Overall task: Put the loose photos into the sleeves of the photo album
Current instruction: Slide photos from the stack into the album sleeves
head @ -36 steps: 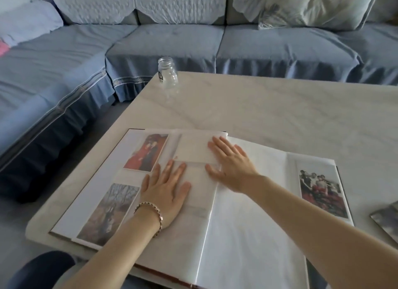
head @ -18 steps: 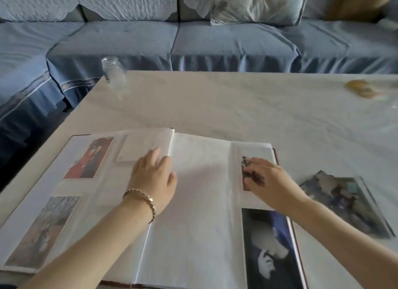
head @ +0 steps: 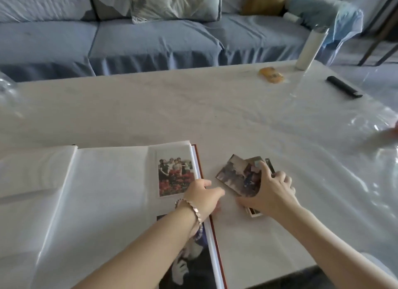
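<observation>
A clear plastic cover [head: 336, 142] is gleaming glossy and wrinkled over the table [head: 193, 112]. The album [head: 107, 181] pages are showing smooth white paper, the loose photos [head: 234, 176] glossy print. The sofa [head: 150, 40] is wearing matt blue cloth, and the bracelet [head: 195, 210] is glinting like metal.

Single head-worn view, wide-angle, looking forward and down, close over the table [head: 193, 112]; sofa [head: 150, 38] at frame top.

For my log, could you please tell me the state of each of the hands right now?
Left hand: open, holding nothing, over the right edge of the album.
Right hand: closed around the pile of loose photos.
</observation>
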`<state>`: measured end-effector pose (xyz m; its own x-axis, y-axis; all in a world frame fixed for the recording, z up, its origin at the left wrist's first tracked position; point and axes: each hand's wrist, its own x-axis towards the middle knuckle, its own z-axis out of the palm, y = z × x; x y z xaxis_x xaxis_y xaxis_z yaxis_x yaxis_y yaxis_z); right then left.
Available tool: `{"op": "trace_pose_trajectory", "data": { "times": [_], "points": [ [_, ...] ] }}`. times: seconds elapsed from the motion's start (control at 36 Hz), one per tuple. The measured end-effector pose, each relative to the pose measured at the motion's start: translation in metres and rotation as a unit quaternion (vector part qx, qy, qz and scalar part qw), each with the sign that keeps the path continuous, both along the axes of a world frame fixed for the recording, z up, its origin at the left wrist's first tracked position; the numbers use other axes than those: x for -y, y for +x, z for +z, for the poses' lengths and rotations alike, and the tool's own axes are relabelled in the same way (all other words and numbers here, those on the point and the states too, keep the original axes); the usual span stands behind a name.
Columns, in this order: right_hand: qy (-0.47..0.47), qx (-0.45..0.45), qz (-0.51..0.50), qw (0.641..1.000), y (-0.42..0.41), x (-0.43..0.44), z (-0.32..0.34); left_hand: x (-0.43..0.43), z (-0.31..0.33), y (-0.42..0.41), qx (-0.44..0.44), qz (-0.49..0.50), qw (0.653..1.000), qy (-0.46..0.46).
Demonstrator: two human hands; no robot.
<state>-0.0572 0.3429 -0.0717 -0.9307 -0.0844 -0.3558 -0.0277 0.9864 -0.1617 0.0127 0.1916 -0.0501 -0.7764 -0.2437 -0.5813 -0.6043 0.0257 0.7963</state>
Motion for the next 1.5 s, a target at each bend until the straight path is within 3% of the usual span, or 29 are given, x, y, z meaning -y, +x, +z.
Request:
{"op": "trace_pose_trajectory", "data": {
  "times": [0.17,0.33,0.44,0.64,0.75,0.86,0.97,1.06,1.17,1.25,1.33,1.42,1.5],
  "points": [
    [-0.027,0.0,-0.016,1.0,0.003,-0.007,-0.004,-0.027,-0.016,-0.031,0.015,0.052,0.998,0.028],
    [-0.051,-0.025,-0.012,0.998,0.006,-0.01,-0.008,-0.037,-0.02,-0.044,0.026,0.124,0.992,-0.025],
    [-0.044,-0.018,-0.002,0.999,0.005,-0.011,-0.005,-0.036,-0.021,-0.052,0.015,0.148,0.989,0.002],
    [-0.071,-0.013,0.006,0.997,0.004,-0.014,0.004,-0.023,-0.015,-0.053,-0.043,0.097,0.989,-0.104],
    [-0.104,-0.065,0.041,0.992,0.0,-0.01,0.017,-0.006,-0.006,-0.044,-0.091,0.018,0.984,-0.155],
    [-0.221,-0.1,0.096,0.965,0.001,0.001,0.035,0.017,0.008,-0.033,-0.141,-0.019,0.974,-0.175],
    [-0.308,-0.143,0.165,0.926,0.004,0.018,0.052,0.042,0.023,-0.02,-0.216,-0.058,0.96,-0.167],
    [-0.367,-0.089,0.172,0.91,0.007,0.038,0.065,0.066,0.035,-0.005,-0.255,-0.116,0.942,-0.184],
    [-0.339,-0.026,0.23,0.912,0.018,0.071,0.072,0.098,0.046,0.017,-0.272,-0.169,0.903,-0.286],
    [-0.341,0.03,0.255,0.904,0.031,0.096,0.07,0.122,0.048,0.038,-0.277,-0.15,0.873,-0.372],
    [-0.409,0.058,0.222,0.883,0.042,0.122,0.069,0.147,0.046,0.061,-0.288,-0.039,0.847,-0.446],
    [-0.49,0.061,0.155,0.856,0.051,0.149,0.068,0.171,0.043,0.082,-0.227,0.102,0.896,-0.368],
    [-0.536,0.068,0.117,0.833,0.061,0.179,0.067,0.192,0.047,0.101,-0.178,0.186,0.957,-0.136]
  ]
}}
